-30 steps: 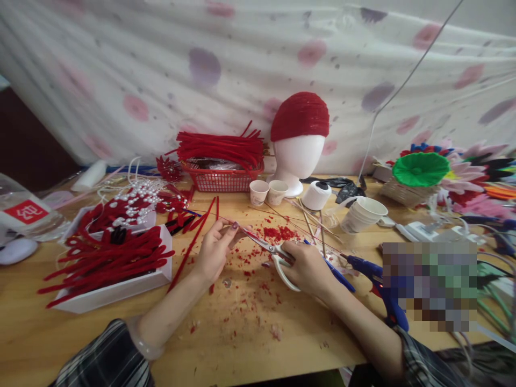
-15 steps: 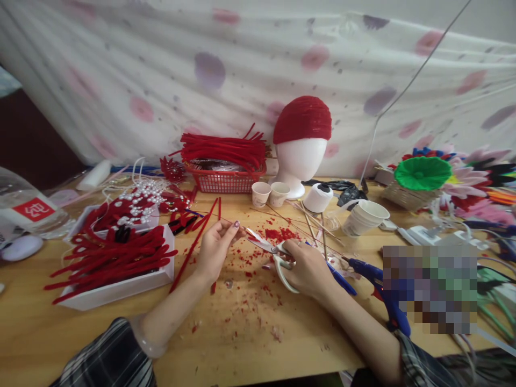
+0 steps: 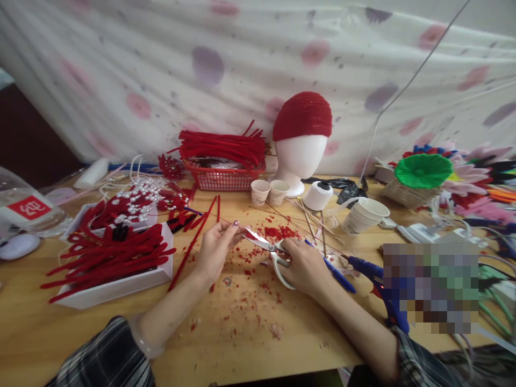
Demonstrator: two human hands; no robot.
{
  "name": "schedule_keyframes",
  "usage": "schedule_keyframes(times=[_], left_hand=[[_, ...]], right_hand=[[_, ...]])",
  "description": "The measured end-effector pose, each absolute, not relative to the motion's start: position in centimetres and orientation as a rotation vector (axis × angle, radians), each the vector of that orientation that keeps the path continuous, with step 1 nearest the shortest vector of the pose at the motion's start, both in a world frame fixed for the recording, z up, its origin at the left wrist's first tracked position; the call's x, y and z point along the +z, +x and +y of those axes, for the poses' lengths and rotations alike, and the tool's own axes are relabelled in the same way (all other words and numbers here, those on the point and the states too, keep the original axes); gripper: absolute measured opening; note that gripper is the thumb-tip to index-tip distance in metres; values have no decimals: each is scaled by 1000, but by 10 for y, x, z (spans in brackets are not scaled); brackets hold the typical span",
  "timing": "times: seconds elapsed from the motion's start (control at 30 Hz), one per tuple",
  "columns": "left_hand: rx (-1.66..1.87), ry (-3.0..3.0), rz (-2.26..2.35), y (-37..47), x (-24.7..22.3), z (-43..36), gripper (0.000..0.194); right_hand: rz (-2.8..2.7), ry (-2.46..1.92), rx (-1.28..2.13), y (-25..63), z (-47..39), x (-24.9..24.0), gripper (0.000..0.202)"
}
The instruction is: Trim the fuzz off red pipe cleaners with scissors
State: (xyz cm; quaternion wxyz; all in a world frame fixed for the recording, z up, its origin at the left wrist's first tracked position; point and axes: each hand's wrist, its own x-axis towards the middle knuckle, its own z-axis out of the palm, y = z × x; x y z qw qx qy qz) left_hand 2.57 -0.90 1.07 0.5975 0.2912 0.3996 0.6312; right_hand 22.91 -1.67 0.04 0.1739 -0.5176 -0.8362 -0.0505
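My left hand pinches a thin red chenille stem between thumb and fingertips; most of it is hidden by the fingers. My right hand grips a pair of scissors with pale handles. Their blades are parted and point left, with the tips close beside my left fingertips and the stem. Whether the blades touch the stem I cannot tell. Red fluff clippings lie scattered on the wooden table under and behind the scissors. Two longer red stems lie left of my left hand.
At left, a white box holds red chenille pieces. Behind stand a red basket of stems, two paper cups, a foam head and a thread spool. A blue glue gun lies right of my right hand.
The view has shifted slightly. Both hands hold nearly the same place, and the scissor blades look a little wider apart beside my left fingertips.
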Motion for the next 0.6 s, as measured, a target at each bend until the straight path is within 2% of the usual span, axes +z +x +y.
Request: schedule_keyframes(times=[0.13, 0.6], left_hand=[[1436, 628, 916, 26, 11, -10, 20], [1483, 680, 1040, 28, 14, -14, 21]], right_hand=[[-2381, -1464, -176, 230, -16, -2, 15], [-2395, -1432, -240, 228, -19, -2, 18]])
